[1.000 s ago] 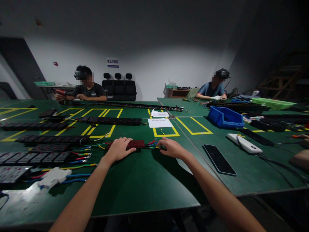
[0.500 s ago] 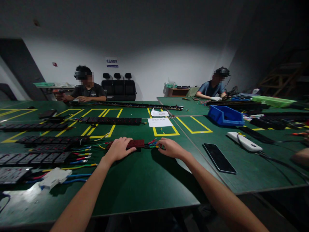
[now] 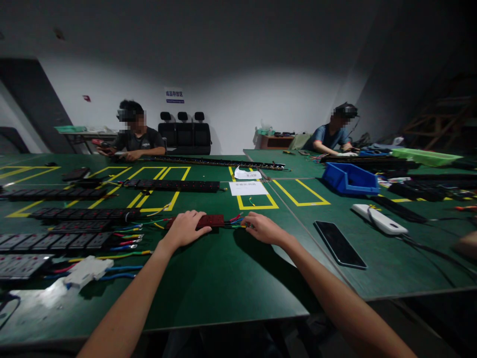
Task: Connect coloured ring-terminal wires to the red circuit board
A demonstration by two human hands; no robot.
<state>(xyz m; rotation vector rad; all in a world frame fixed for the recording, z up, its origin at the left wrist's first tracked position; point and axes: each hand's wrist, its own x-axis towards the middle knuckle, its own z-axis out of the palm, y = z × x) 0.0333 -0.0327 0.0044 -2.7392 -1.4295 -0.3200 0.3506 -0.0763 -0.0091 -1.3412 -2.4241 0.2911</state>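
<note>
A short dark red socket block (image 3: 213, 221) lies on the green table (image 3: 223, 278) in front of me, with coloured wires (image 3: 235, 221) coming out of its right end. My left hand (image 3: 185, 228) rests on the block's left part, fingers curled over it. My right hand (image 3: 263, 227) lies on the wire ends to the right, fingers bent down onto them.
Rows of black power strips (image 3: 80, 215) with loose coloured leads fill the left. A white part (image 3: 87, 270) sits near the front left. A dark phone (image 3: 340, 244), white device (image 3: 379, 219) and blue bin (image 3: 350, 178) lie right. Two people work at the far side.
Both hands stay where they were on the block and wires. Only the view shifts slightly.
</note>
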